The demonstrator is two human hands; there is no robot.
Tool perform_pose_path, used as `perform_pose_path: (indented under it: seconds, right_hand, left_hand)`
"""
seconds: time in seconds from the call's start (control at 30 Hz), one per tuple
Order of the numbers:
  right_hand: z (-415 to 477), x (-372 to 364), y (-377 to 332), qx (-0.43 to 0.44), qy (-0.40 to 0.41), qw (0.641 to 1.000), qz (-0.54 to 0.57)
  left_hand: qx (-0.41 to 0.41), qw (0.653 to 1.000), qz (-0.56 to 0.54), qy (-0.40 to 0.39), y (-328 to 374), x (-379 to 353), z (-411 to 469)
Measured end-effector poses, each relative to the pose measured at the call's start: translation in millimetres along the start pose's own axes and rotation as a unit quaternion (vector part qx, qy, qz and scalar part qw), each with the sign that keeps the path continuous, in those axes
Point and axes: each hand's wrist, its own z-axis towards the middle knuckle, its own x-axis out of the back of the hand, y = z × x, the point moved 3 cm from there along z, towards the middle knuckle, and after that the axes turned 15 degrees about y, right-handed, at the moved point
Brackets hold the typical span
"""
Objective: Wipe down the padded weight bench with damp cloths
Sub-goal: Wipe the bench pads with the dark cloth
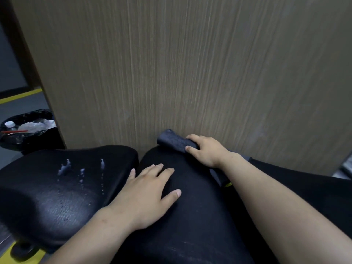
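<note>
Where the longer pad (190, 216) of the black weight bench runs up to its far end, a dark grey-blue cloth (172, 141) lies bunched on the rounded edge, right against a wood-grain panel (190, 63) that rises behind it. The right hand (206, 152) grips this cloth from the right, fingers curled over its top and thumb pressed on its near edge. The right forearm reaches in along the pad's right side.

Nearer the camera, the left hand (148, 197) rests flat on the same pad, fingers straight and spread, thumb out to the right, holding nothing. It lies well short of the cloth, with bare black upholstery between the two hands.

Just left of this pad, across a narrow gap, sits the bench's second pad (47, 202), its grained surface shiny and marked with whitish wet streaks and droplets (64, 167). A yellow part of the frame (11, 248) shows below its near corner.

Farther left, on the floor beside the panel, stands a bin with a black liner (28, 141), holding a clear bottle with a white cap (9, 124) and crumpled plastic. A yellow stripe (21, 96) crosses the grey floor beyond it.
</note>
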Motion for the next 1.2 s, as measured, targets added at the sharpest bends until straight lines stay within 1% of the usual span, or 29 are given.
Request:
perform_pose_path:
  seconds: [0.17,0.33,0.63,0.83,1.03,1.2]
  right_hand:
    - [-22,25,35,-0.02,0.008,1.0,-0.006]
    - [-47,52,70,-0.057,0.018,0.998,-0.007]
    - [-110,106,139,-0.144,0.028,0.988,-0.036]
    - [-151,141,184,-0.196,0.035,0.979,-0.038]
    - [-179,165,224,-0.225,0.043,0.972,-0.053]
    - [-198,188,257,-0.267,0.056,0.959,-0.076]
  left_hand:
    - [0.006,1.0,0.001,-0.026,25,-11,6]
    - [0.01,1.0,-0.007,-0.022,46,-16,12]
    - [-0.04,0.998,-0.033,-0.031,115,-31,21]
    - [-0.066,0.993,-0.086,-0.054,175,-47,26]
    - [-0.09,0.993,-0.049,-0.059,221,-68,26]
    - [-0.101,0.992,-0.059,-0.049,247,-75,29]
